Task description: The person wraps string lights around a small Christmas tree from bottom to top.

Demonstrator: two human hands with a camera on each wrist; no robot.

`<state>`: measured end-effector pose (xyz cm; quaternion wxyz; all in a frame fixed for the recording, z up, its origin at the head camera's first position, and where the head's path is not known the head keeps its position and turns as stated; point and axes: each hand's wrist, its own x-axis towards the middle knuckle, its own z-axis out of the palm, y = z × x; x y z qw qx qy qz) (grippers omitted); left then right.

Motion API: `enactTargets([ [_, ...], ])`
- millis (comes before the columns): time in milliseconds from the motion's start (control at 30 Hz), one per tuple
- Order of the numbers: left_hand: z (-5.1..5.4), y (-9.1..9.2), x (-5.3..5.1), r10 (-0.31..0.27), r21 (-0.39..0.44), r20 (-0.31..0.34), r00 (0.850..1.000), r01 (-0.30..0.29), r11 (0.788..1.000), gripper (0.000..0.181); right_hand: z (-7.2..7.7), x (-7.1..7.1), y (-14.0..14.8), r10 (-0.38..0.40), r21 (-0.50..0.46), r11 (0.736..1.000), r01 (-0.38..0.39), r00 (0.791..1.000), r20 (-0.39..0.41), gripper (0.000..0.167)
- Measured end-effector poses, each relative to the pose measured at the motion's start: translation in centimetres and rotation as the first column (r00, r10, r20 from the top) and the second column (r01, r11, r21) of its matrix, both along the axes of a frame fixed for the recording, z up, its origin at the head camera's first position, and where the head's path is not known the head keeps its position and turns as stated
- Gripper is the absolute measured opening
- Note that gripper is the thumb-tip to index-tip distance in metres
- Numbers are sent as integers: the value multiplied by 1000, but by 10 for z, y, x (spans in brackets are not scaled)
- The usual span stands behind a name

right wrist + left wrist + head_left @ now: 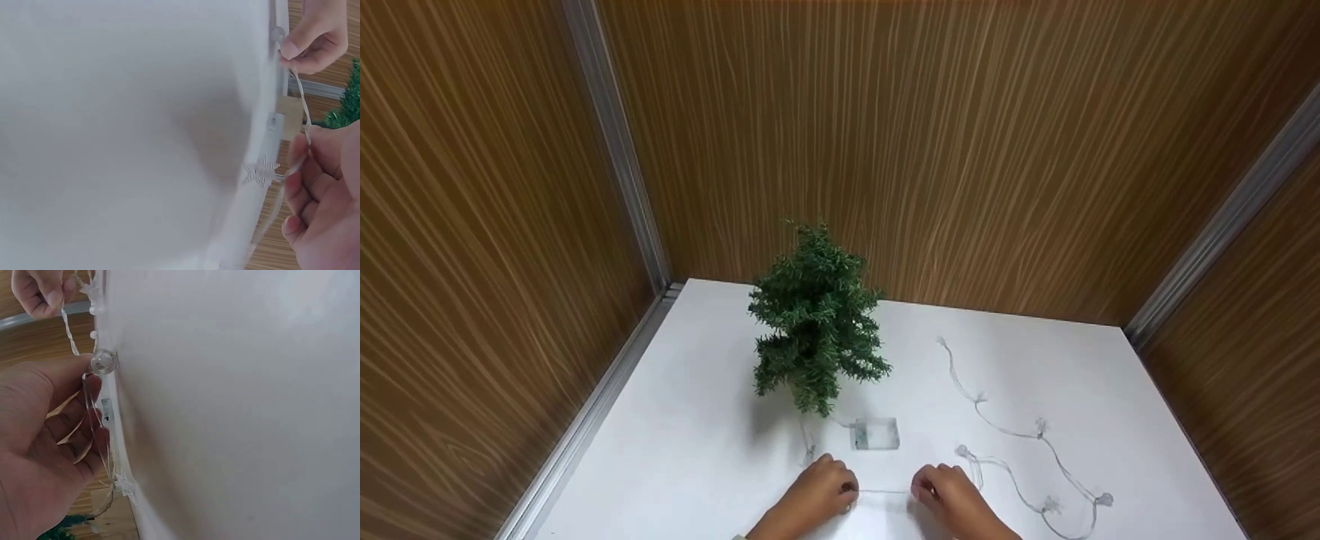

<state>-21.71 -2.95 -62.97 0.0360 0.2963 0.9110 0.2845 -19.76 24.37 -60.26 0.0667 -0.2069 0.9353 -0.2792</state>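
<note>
A string of fairy lights (pixel 1069 465) with clear star and ball ornaments runs over the white table. My left hand (pixel 823 487) pinches its wire beside a clear ball ornament (pixel 103 361). A short way to the right, my right hand (pixel 951 495) pinches the same wire, and the stretch between the hands is drawn nearly straight. In the right wrist view a star ornament (pixel 261 171) hangs by the right fingers. Another star (pixel 125 487) shows below the left fingers in the left wrist view. Beyond the hands lies a clear battery box (pixel 881 433), with a wire leading toward the tree.
A small green artificial tree (pixel 816 315) stands behind the battery box on the white table (pixel 675 450). The far part of the light string curves across the table's right side. Wood-grain panels (pixel 885 135) with metal edge strips enclose the table at the back and sides.
</note>
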Motion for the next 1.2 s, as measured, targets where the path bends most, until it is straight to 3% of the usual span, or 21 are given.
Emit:
enactTargets([
  [267,7,-5,2,43,46,-38,998,-41,998,11,5,-1,8,54,-26,998,-58,990,-129,5],
  [400,11,-11,2,33,27,-104,994,-30,999,10,12,-1,11,2,-73,997,-7,998,-71,5],
  [533,16,-22,2,31,10,-234,972,-30,1000,8,18,1,15,-44,-112,993,33,995,-95,7],
  [667,24,-35,2,67,51,-381,922,-51,997,4,26,4,18,-53,-136,990,31,986,-159,8],
  [800,31,-46,-2,153,139,-495,855,-95,986,4,35,7,18,-68,-123,991,48,984,-163,8],
  [867,34,-52,-4,208,179,-514,832,-133,975,6,39,8,18,-78,-114,992,61,984,-159,7],
  [1033,42,-65,-8,345,233,-507,790,-260,937,8,45,10,19,-85,-109,992,64,977,-197,6],
  [1100,43,-71,-10,397,247,-519,757,-312,917,8,47,11,18,-84,-112,992,60,971,-223,8],
  [1200,45,-80,-12,468,288,-547,694,-369,884,8,50,12,17,-85,-117,992,56,963,-255,9],
])
